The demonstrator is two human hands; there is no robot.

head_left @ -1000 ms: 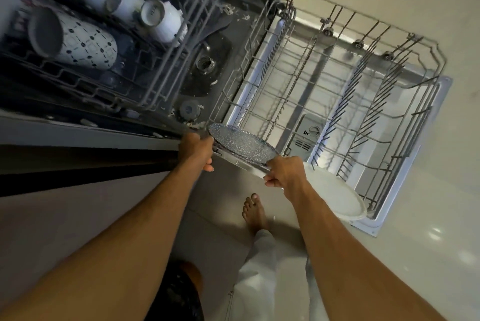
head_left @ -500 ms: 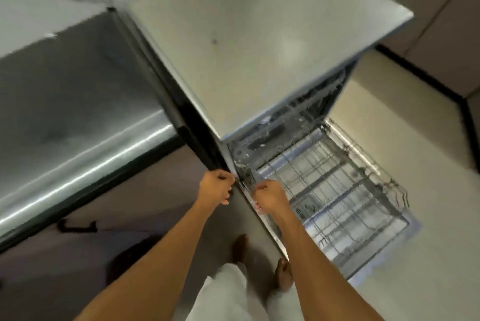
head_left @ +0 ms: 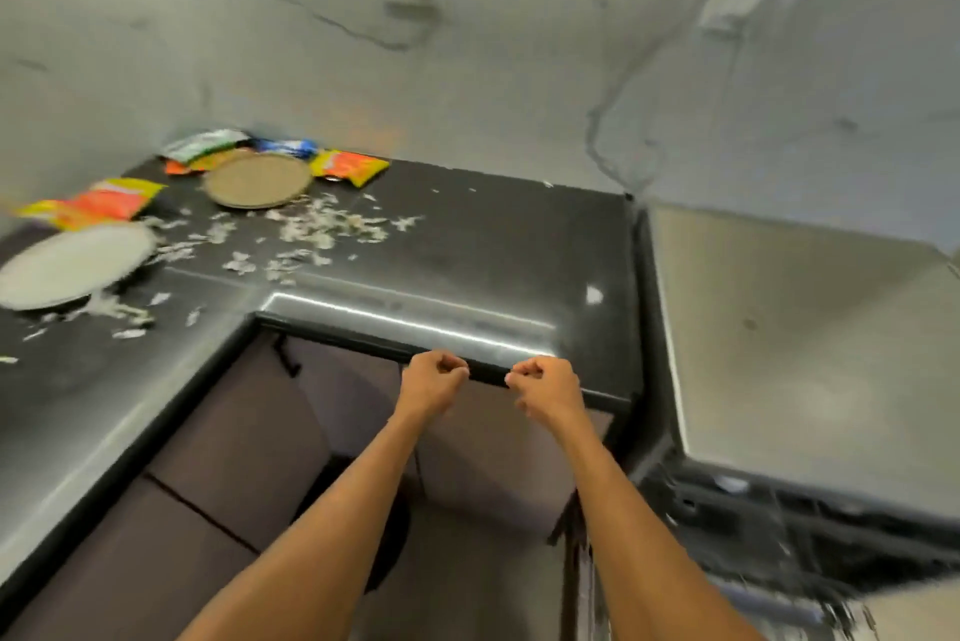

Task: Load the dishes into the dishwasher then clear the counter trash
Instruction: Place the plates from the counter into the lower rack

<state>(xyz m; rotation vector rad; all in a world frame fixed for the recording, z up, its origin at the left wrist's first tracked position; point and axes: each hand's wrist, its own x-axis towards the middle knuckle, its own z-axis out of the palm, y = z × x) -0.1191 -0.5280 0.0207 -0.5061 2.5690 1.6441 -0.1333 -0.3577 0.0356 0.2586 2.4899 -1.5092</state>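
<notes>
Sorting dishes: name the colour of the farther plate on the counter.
The plate is tan-brown, blurred; head view.

Brown plate (head_left: 257, 179): flat, at the back of the black counter (head_left: 493, 235). White plate (head_left: 72, 266): flat, at the left, blurred.

Behind the brown plate lie a green-white wrapper (head_left: 205, 145), a blue wrapper (head_left: 283, 147) and an orange-yellow wrapper (head_left: 349, 166). A second orange-yellow wrapper (head_left: 91, 205) touches the white plate's far rim.

Pale scraps (head_left: 311, 225) are scattered between the plates.

Dishwasher (head_left: 795, 328): right of the counter, steel top, dark blurred interior below.
</notes>
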